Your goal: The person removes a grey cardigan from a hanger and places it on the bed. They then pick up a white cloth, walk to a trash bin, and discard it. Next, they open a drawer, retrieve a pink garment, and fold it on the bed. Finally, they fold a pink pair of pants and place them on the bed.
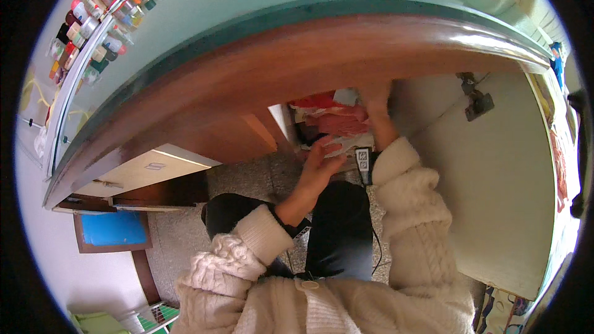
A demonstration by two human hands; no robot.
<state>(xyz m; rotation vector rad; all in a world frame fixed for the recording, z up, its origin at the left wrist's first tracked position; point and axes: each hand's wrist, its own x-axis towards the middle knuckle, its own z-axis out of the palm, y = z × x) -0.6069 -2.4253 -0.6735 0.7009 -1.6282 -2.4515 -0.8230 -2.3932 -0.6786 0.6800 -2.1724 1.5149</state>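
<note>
Red and pink cloths lie in a pile with white and dark pieces in an opening beneath the wooden desk edge. My left hand is at the near left side of this pile, fingers spread and nothing seen in them. Whether its fingertips touch the fabric I cannot tell. Reaching under the desk edge at the pile's right side is my right hand. Its fingers are blurred and partly hidden, so any hold is unclear. A power strip with a pale socket face sits just below the cloths, beside my right cuff.
A pale panel stands to my right, with a dark plug or adapter on a cord near it. Drawer fronts are at left. Many bottles stand before a mirror on the desktop. A blue panel is at lower left.
</note>
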